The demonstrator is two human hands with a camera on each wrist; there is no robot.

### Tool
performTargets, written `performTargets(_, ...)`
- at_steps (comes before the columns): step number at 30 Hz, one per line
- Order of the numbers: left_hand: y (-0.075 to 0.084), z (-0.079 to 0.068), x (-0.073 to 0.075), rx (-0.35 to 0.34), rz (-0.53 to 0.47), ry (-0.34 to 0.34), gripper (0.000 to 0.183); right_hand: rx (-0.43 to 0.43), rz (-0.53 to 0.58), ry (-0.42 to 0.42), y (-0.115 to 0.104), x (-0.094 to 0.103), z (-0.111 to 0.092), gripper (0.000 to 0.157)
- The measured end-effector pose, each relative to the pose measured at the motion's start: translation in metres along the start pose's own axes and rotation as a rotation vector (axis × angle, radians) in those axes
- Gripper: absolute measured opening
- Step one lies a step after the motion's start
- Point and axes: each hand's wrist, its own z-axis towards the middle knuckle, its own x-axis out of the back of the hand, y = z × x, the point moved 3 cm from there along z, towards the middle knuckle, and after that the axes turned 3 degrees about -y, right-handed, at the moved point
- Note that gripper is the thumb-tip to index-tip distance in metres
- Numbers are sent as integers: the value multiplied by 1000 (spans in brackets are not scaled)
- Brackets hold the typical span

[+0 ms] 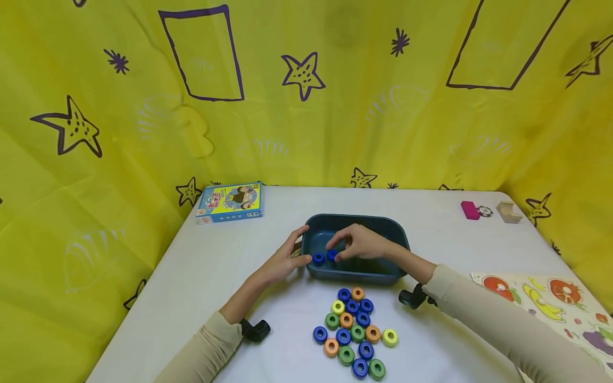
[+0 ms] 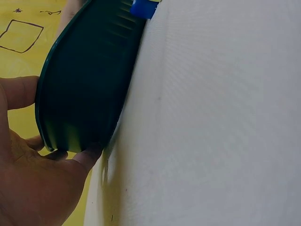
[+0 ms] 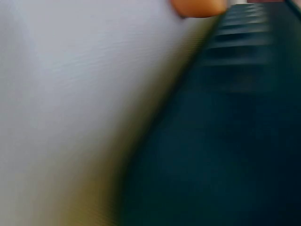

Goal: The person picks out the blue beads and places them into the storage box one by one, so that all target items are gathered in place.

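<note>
Thumb and forefinger of the right hand [image 1: 361, 242] reach down inside the dark tray [image 1: 354, 275], close together around one blue ring [image 1: 331, 260]. The thumb meets the ring's right side and the forefinger tip comes to its far upper edge — a narrow pinch, as the head view shows it; the right wrist view is too blurred to tell more. Just to the left of that ring, near the tray's left end, lies a second blue ring [image 1: 318, 263], close by the left thumb, with the tray wall between them.

The left hand [image 1: 283, 261] grips the left end of the tray, thumb on the near side and forefinger apart from it at the far corner, the other fingers bent against the end wall. On the white table [image 1: 167, 308], in front of the tray and well apart from both hands' fingertips, sits a loose cluster of rings [image 1: 342, 343] — blue, green, orange and yellow, lying flat, many touching their neighbours.
</note>
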Motion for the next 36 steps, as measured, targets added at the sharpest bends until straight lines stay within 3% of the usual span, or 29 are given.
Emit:
performTargets(4,17,-7,-1,-10,8,-19,67,-12,-12,-20,6,-7,3,26)
performTargets(7,21,-8,-1,-12,6,-16,67,-6,-29,-16,9,-10,4,26)
performTargets(15,18,-8,1,-6,1,-17,68,-15,-40,-17,10,-10,5,28)
performTargets(19,17,-7,1,-6,5,-19,69,-18,-46,38,4,-4,-2,31)
performTargets(26,16,-5,3,-16,-10,-2,68,5,-44,186,-32,11,-51,30)
performTargets(32,16,-8,5,-27,-27,9,69,46,-23,193,-54,0,-96,27)
performTargets(36,15,-8,4,-37,-30,4,69,12,7,180,-55,-15,-117,28)
